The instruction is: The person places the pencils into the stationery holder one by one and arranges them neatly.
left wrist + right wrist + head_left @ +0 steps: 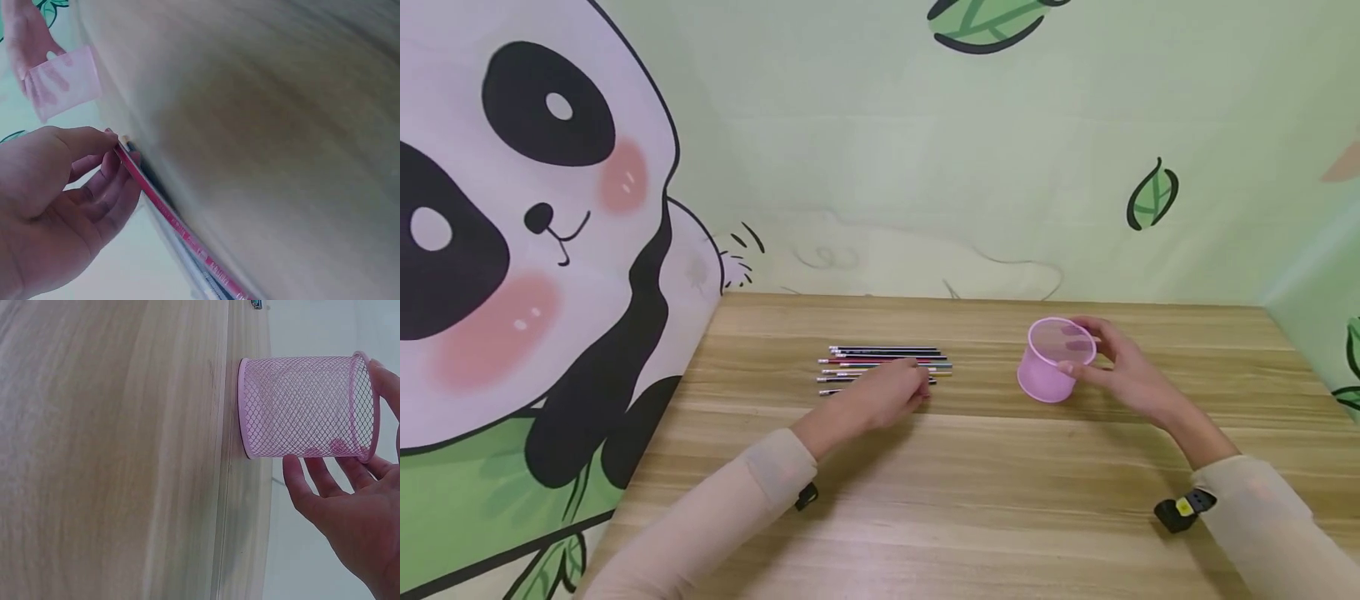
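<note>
A row of several pencils (887, 349) lies on the table, most of them dark, with white erasers toward the left. My left hand (891, 392) is over their right ends. In the left wrist view, that hand's thumb and fingers pinch the end of a red pencil (175, 222); other pencils lie close behind it. A pink mesh pen holder (1047, 375) stands upright to the right of the pencils. My right hand (1123, 371) grips it near the rim, with thumb and fingers on opposite sides, as the right wrist view of the pen holder (300, 406) shows.
The wood-grain table (970, 500) meets a pale green backdrop (865, 167) at its far edge. A large printed panda (550, 208) covers the left side. Small black wrist cameras (1180, 510) sit at both sleeves.
</note>
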The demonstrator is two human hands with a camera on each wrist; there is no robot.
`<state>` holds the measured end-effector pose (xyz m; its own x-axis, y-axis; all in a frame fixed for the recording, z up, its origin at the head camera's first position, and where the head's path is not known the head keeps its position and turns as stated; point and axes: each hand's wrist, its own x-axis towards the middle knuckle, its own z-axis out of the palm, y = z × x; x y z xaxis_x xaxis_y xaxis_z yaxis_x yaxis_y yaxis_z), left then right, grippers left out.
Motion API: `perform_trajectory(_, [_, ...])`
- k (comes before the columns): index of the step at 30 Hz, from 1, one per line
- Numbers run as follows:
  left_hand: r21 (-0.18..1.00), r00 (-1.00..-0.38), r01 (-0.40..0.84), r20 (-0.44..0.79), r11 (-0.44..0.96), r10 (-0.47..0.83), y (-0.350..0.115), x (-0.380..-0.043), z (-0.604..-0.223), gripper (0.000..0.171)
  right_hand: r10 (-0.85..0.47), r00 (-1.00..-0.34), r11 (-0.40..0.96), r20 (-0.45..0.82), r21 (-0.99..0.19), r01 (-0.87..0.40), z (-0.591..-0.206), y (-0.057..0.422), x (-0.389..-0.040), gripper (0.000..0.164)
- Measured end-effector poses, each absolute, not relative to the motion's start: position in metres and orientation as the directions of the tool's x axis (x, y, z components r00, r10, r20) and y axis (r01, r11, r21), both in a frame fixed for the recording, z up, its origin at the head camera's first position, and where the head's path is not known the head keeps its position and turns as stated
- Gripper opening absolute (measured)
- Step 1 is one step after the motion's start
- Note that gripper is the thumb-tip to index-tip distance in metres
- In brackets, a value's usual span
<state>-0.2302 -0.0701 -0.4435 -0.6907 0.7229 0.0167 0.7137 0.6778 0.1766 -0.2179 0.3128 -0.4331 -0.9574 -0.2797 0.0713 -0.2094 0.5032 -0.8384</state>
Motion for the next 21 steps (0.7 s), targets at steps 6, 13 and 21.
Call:
perform_trajectory(6, [0.309, -0.658, 0.724, 0.04, 0.617, 0.752, -0.065, -0.231, -0.425, 0.006, -0.274, -0.96, 0.51, 0.055, -0.838, -0.193, -0.433, 0.314, -0.218, 0.086])
perform_trajectory(13, [0.461, -0.633, 0.702, 0.057, 0.542, 0.772, -0.051, -0.229, -0.394, 0.007, -0.272, -0.961, 0.509, 0.045, -0.841, -0.184, -0.432, 0.315, -0.214, 0.086])
perform_trajectory(21, [0.673, -0.652, 0.63, 0.188, 0.388, 0.734, -0.047, -0.223, -0.357, 0.009, -0.285, -0.957, 0.505, 0.054, -0.84, -0.198, -0.432, 0.311, -0.215, 0.085])
